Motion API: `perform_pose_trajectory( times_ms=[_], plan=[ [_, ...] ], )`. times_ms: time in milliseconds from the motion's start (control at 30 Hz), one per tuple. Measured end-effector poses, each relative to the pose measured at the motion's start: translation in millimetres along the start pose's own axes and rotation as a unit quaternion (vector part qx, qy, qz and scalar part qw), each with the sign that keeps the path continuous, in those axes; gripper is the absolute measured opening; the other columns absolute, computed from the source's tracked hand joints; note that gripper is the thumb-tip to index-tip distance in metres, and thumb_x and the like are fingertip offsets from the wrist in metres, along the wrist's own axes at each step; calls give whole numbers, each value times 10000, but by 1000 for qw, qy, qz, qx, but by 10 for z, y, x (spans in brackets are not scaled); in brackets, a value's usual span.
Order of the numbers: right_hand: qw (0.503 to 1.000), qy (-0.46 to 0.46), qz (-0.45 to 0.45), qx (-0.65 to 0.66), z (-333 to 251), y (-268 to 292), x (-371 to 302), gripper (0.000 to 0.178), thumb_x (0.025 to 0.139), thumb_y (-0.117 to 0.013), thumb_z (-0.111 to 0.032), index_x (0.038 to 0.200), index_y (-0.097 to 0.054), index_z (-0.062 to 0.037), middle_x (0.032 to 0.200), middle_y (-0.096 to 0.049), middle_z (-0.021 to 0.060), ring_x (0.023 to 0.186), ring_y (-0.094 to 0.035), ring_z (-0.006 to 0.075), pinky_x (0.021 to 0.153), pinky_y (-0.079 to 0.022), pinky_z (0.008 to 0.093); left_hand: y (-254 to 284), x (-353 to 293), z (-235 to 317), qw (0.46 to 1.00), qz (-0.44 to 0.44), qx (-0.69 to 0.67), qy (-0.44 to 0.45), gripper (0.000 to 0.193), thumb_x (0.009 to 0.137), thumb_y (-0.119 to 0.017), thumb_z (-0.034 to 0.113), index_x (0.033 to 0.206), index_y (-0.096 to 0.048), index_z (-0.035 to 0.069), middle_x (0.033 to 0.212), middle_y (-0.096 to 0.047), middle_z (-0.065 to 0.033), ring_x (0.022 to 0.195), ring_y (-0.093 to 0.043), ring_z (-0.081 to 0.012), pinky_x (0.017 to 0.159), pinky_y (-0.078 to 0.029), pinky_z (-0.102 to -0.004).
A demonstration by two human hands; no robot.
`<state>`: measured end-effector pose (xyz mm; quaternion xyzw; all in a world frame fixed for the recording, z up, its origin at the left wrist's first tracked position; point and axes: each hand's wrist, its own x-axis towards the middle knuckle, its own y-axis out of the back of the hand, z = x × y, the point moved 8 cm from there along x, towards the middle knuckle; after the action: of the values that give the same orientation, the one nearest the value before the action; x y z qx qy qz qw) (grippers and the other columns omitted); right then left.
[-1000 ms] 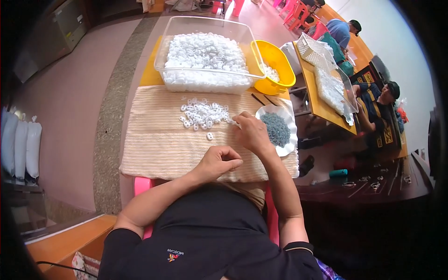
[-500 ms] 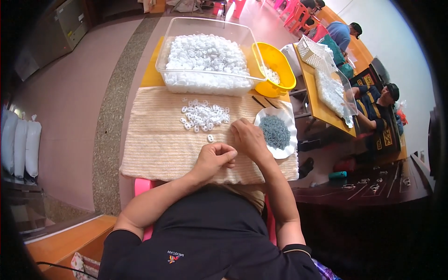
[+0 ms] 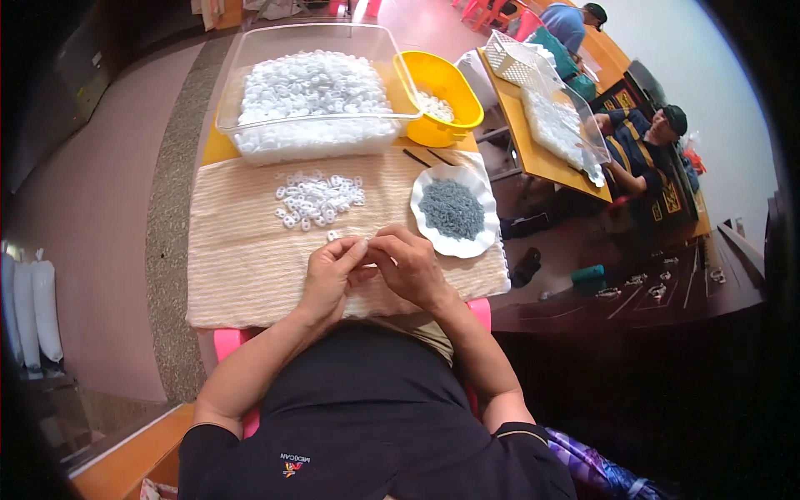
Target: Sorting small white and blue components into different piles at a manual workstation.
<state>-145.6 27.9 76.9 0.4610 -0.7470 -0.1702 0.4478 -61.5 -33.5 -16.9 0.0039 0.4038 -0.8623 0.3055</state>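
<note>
My left hand [image 3: 332, 271] and my right hand [image 3: 408, 262] meet above the near middle of a striped beige cloth [image 3: 233, 250]. Both have thumb and fingers pinched together, fingertips touching or nearly so. Whatever is between them is too small or hidden to make out. A single small white plastic piece [image 3: 333, 236] shows just beyond my left fingertips. Farther off lies a loose pile of white two-holed plastic pieces [image 3: 321, 200]. Right of my right hand, a white scalloped dish [image 3: 455, 246] holds a heap of tiny grey-blue pieces [image 3: 451, 208].
Behind the cloth stand a clear plastic bin [image 3: 312, 142] full of white pieces and a yellow tub [image 3: 425, 133]. Two thin black sticks [image 3: 417, 158] lie by the dish. At right, a person [image 3: 637, 146] sits by another table [image 3: 546, 158]. White sacks [image 3: 46, 308] stand left.
My right hand has come from beside the dish to my left hand, and their fingertips now meet. The whole view has shifted, with the table lying farther left in it.
</note>
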Motion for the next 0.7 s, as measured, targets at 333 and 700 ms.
perform_pose_trajectory(
  times_ms=[333,700],
  plan=[
    [984,-94,16,153,150,31,-94,142,799,-693,-14,930,-642,6,862,-627,120,716,-637,211,603,-507,295,-65,-17,23,1000,-7,20,2,129,954,-558,166,980,-620,56,895,-654,-39,799,-627,-116,730,-541,-279],
    [973,-139,38,181,140,23,-327,162,802,-683,-11,955,-647,24,868,-630,138,714,-631,223,599,-496,295,26,10,-54,1000,-3,-15,-4,98,945,-576,145,963,-609,54,873,-645,-30,784,-626,-110,693,-547,-252]
  ],
)
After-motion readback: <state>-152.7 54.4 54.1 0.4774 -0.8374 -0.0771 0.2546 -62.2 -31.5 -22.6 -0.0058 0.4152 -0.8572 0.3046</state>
